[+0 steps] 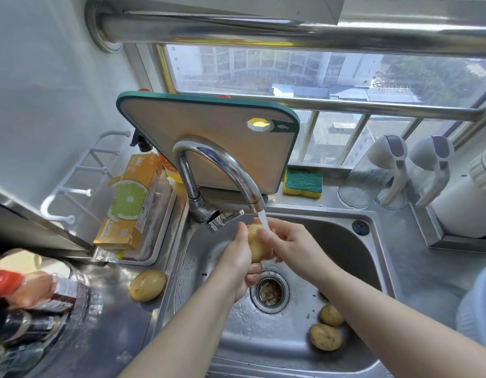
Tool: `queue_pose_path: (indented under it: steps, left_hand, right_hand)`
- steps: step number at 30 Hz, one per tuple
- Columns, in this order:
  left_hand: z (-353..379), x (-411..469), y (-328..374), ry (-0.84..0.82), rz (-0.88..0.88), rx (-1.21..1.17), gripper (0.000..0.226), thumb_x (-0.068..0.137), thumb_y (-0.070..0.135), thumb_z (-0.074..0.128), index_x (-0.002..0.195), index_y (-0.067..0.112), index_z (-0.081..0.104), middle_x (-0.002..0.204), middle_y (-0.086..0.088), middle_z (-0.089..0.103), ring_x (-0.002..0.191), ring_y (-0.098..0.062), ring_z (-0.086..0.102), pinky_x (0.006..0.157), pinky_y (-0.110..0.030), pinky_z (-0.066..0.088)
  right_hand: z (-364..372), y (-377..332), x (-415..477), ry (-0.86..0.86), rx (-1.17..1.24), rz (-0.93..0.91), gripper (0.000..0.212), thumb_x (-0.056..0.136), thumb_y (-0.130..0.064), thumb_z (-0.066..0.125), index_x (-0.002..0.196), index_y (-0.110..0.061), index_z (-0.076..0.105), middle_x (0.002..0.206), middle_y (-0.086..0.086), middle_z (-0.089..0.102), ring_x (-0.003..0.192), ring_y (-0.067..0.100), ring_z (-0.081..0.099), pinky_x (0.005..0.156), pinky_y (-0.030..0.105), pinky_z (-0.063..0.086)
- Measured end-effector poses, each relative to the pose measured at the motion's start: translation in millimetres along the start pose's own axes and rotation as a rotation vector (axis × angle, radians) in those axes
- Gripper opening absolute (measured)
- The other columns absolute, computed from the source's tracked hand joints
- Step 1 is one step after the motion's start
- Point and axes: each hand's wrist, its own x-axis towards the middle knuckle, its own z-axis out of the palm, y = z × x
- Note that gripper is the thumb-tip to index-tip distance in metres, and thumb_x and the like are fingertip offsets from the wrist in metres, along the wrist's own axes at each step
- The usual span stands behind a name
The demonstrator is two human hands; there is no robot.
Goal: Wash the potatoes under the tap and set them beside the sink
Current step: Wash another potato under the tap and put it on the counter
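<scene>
Sink (pixel 342 241), one held potato (pixel 256 242), two potatoes inside (pixel 325 336)

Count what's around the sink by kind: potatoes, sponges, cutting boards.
Potatoes: 4 plainly seen: held potato, counter potato, two sink potatoes; a fifth may be hidden.
Sponges: 1
Cutting boards: 1
Total: 6

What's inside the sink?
One potato and a smaller potato lie near the drain strainer, which holds scraps. The left hand and right hand hold a third potato under the water. The right arm covers part of the sink floor.
</scene>
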Motion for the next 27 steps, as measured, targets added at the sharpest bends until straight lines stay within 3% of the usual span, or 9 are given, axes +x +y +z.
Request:
queue_pose_path:
  steps: [2,5,7,10,15,19,24,27]
  left_hand:
    - [0.0,-0.1,-0.6,0.007,-0.007,-0.012,0.058,0.099,0.053,0.017,0.079,0.013,0.053,0.036,0.002,0.046,0.029,-0.003,0.022,0.032,-0.012,0.016]
    - [-2.0,-0.5,-1.3,0.003,-0.059,-0.043,0.057,0.098,0.054,0.021,0.074,0.012,0.05,0.037,0.005,0.031,0.03,-0.004,0.021,0.034,-0.013,0.015]
    - [-5.3,-1.9,-1.8,-0.023,-0.083,-0.051,0.058,0.098,0.054,0.021,0.074,0.011,0.052,0.043,0.001,0.036,0.031,-0.004,0.021,0.033,-0.012,0.015]
    - [-6.2,-4.2,-1.6,-0.062,-0.079,-0.026,0.061,0.099,0.053,0.02,0.078,0.009,0.056,0.049,-0.004,0.051,0.031,-0.003,0.023,0.034,-0.013,0.015]
    - [-0.9,-2.5,-0.8,-0.032,-0.028,0.071,0.062,0.099,0.053,0.016,0.081,0.012,0.059,0.04,0.001,0.051,0.032,-0.003,0.022,0.033,-0.013,0.016]
    - [-7.3,-2.2,-0.7,-0.092,-0.059,0.013,0.064,0.099,0.054,0.016,0.085,0.009,0.06,0.059,-0.008,0.058,0.031,-0.003,0.023,0.034,-0.013,0.016]
    - [-2.0,-1.4,1.2,-0.022,-0.022,0.087,0.058,0.099,0.053,0.018,0.078,0.012,0.053,0.037,0.004,0.041,0.034,-0.005,0.022,0.035,-0.015,0.016]
    - [-3.8,-1.0,-0.4,-0.071,-0.038,0.046,0.061,0.099,0.053,0.016,0.079,0.01,0.054,0.041,-0.001,0.048,0.032,-0.004,0.023,0.034,-0.014,0.016]
  right_hand:
    - [3.3,-2.1,-0.9,0.015,0.054,0.034,0.019,0.089,-0.025,0.061,0.102,-0.038,0.068,0.07,-0.011,0.065,0.066,0.004,0.058,0.062,0.022,0.048]
    - [5.7,0.2,-3.2,-0.025,0.031,0.039,0.031,0.076,-0.024,0.073,0.098,-0.045,0.066,0.089,-0.002,0.074,0.086,0.019,0.069,0.083,0.034,0.055]
    - [-1.6,-1.9,-3.2,-0.114,0.073,0.044,0.032,0.079,-0.016,0.073,0.101,-0.039,0.067,0.087,0.003,0.073,0.078,0.021,0.067,0.076,0.031,0.056]
    - [-14.9,-3.6,-0.5,-0.24,0.201,0.108,0.032,0.086,-0.006,0.065,0.112,-0.026,0.066,0.074,-0.002,0.065,0.064,0.009,0.055,0.059,0.016,0.044]
    - [-3.0,-5.2,0.2,-0.05,0.048,0.112,0.026,0.076,-0.021,0.076,0.101,-0.027,0.068,0.075,-0.001,0.07,0.063,0.011,0.064,0.061,0.025,0.054]
    - [-20.3,-7.3,2.3,-0.258,0.212,0.153,0.024,0.087,-0.015,0.066,0.108,-0.027,0.068,0.071,0.001,0.064,0.059,0.01,0.054,0.055,0.018,0.041]
    - [-5.9,-7.4,1.9,-0.079,-0.03,0.147,0.043,0.068,-0.027,0.082,0.106,-0.025,0.062,0.085,0.002,0.07,0.07,0.014,0.067,0.064,0.027,0.055]
    - [-5.9,-10.5,-0.3,-0.03,-0.037,0.084,0.022,0.076,-0.029,0.075,0.096,-0.023,0.069,0.07,0.002,0.069,0.058,0.013,0.064,0.056,0.027,0.054]
